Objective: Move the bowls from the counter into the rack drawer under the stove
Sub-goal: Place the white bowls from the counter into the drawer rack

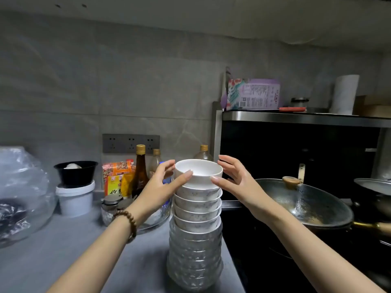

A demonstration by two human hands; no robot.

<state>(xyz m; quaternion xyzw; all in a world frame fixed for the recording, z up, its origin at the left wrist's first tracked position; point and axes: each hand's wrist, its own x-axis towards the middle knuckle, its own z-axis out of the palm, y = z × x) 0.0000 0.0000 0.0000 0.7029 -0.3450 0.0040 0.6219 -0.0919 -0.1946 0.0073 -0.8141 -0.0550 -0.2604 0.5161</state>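
Nothing is moved yet, I judge: the full stack of white bowls stands on the grey counter at lower centre, and no drawer shows. My left hand and right hand flank the top bowl, thumbs touching it, fingers spread and not closed. Sauce bottles stand behind at centre left, a lidded wok sits at right, and the wall is grey tile.
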